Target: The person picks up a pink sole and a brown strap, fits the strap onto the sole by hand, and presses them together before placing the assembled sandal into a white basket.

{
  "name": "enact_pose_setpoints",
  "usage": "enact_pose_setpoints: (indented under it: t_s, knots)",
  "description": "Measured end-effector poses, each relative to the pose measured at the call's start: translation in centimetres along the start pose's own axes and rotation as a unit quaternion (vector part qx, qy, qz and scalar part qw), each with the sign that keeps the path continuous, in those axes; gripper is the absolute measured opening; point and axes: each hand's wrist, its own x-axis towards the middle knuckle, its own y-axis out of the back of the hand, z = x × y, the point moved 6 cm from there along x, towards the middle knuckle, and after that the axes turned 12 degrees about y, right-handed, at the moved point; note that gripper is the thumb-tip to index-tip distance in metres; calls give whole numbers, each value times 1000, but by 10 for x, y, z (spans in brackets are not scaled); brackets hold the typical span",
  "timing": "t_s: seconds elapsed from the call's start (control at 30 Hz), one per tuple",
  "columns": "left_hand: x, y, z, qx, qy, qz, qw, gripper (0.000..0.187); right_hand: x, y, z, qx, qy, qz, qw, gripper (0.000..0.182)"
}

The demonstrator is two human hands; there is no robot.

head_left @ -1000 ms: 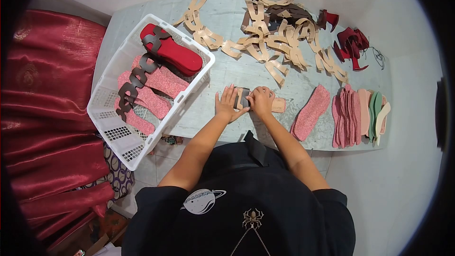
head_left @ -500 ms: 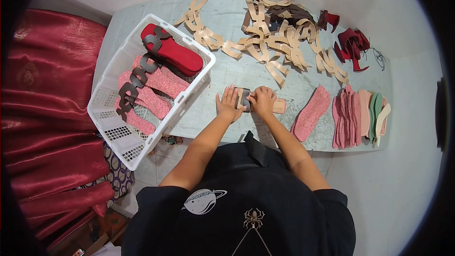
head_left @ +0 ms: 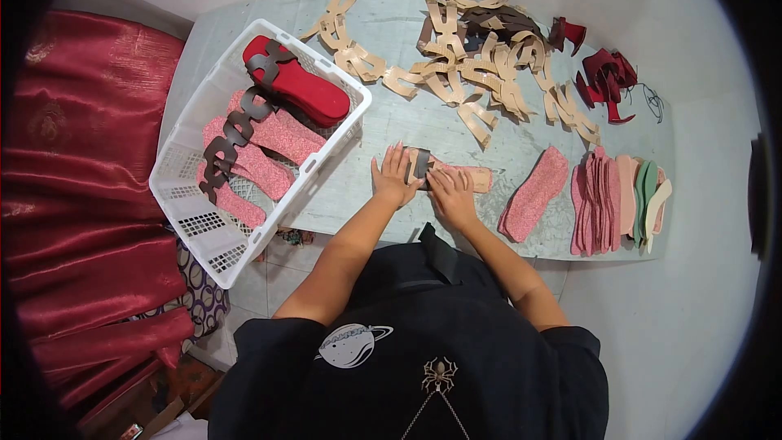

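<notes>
A tan sandal sole [head_left: 481, 179] lies sideways on the table, with a dark strap [head_left: 418, 165] across its left part. My left hand [head_left: 393, 181] rests at the sole's left end, fingers stretched out and the thumb by the strap's near edge. Just right of the strap, my right hand [head_left: 454, 200] lies on the sole with its fingers extended, fingertips against the surface. The fingers hide parts of the sole and strap.
A white plastic basket [head_left: 305, 171] at left holds red and pink soles and dark straps. Beige strap pieces [head_left: 448, 85] spread along the back, with red pieces [head_left: 607, 81] behind right. Pink soles [head_left: 533, 195] and a row of stacked soles [head_left: 599, 204] lie at right.
My right hand has moved slightly down from the strap's edge, and its fingers have flattened onto the sole. More of the sole shows. My left hand has stayed in place.
</notes>
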Motion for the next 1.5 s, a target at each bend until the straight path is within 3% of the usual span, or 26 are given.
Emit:
enact_pose_setpoints:
  t_s: [0.13,0.5,0.6,0.67,0.77,0.87,1.0,1.1,1.2,1.3,1.37,1.5]
  knots:
    - [1,-2,0,-2,-2,14,1000,78,3,-16,-10,-30,6,-56,998,47]
    - [4,-8,-2,-52,-30,59,996,80,9,-20,-12,-36,-22,-85,995,50]
    - [2,-10,-5,-65,-49,97,992,79,11,-29,-14,-63,-9,-85,994,52]
    - [-4,-7,-7,-91,-91,201,971,75,10,-36,-15,-88,0,-77,993,53]
    - [-8,-6,-10,-116,-132,281,944,67,13,-37,-19,-120,17,-83,989,52]
    - [-10,-4,-12,-100,-147,303,936,60,16,-39,-18,-142,27,-100,984,47]
    - [-11,2,-17,-34,-143,318,937,59,13,-45,-20,-149,42,-82,985,43]
    - [-9,8,-16,-43,-189,334,922,55,13,-44,-20,-145,46,-71,986,42]
    - [-5,14,-18,-77,-175,344,919,52,13,-44,-20,-154,47,-79,984,42]
    - [0,20,-22,-125,-166,285,936,47,13,-45,-21,-150,44,-79,985,43]
    - [5,23,-26,-242,-179,283,911,46,13,-44,-21,-154,43,-76,984,43]
    - [9,38,-30,-294,-162,250,908,51,12,-42,-22,-147,39,-77,985,43]
